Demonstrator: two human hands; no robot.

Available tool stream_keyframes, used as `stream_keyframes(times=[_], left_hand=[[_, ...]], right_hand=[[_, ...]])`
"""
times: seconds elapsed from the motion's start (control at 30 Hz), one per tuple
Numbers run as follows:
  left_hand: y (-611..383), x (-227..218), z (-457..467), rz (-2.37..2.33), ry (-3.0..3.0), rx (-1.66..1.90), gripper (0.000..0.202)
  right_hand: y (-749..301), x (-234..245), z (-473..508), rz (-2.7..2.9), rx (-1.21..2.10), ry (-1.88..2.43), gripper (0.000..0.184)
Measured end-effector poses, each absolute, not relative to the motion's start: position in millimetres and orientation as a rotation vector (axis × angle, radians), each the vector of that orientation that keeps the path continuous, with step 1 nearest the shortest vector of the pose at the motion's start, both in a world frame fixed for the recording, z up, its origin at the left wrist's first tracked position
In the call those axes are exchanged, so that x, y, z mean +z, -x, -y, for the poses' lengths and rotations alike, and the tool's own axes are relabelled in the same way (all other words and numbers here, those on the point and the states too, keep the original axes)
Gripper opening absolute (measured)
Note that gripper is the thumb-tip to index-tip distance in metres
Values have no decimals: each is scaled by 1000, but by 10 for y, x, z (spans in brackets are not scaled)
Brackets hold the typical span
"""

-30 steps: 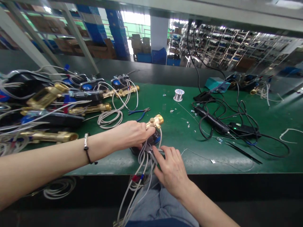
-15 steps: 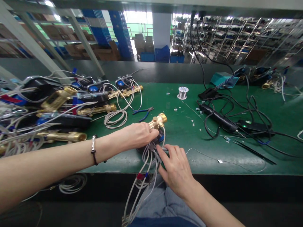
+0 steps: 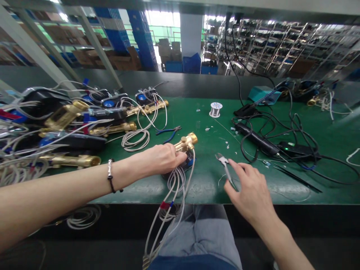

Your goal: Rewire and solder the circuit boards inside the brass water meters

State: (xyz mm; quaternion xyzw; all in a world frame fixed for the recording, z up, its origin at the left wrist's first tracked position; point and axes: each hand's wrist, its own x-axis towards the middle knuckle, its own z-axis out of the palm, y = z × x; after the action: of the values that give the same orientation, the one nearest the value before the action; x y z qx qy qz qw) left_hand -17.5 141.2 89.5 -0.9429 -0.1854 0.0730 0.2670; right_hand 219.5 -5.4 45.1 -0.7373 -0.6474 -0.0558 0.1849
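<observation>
My left hand (image 3: 161, 159) is closed over a brass water meter body (image 3: 186, 141) with a black and blue housing, pressing it on the green mat (image 3: 202, 180) near the front edge. Grey cables (image 3: 171, 195) run from the meter over the edge toward my lap. My right hand (image 3: 250, 193) is off to the right of the meter, gripping small side cutters (image 3: 223, 163) whose jaws point up and left above the mat.
A pile of finished brass meters with cables (image 3: 64, 127) fills the left of the bench. Blue-handled pliers (image 3: 167, 133), a solder spool (image 3: 215, 109), a soldering iron with black cords (image 3: 258, 140), tweezers (image 3: 298, 178) and wire scraps lie on the mat.
My right hand has left the cables at the meter and moved right, now holding the side cutters clear of them. The left hand stays on the meter.
</observation>
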Motion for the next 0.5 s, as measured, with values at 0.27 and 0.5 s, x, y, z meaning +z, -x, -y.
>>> stream_keyframes(times=[0.27, 0.5], left_hand=[[167, 911, -1423, 508, 2568, 225, 21], [212, 746, -1545, 545, 2539, 174, 26]], right_hand=[[-2536, 32, -227, 1875, -216, 2196, 49], [-3302, 79, 270, 1479, -565, 2509, 29]])
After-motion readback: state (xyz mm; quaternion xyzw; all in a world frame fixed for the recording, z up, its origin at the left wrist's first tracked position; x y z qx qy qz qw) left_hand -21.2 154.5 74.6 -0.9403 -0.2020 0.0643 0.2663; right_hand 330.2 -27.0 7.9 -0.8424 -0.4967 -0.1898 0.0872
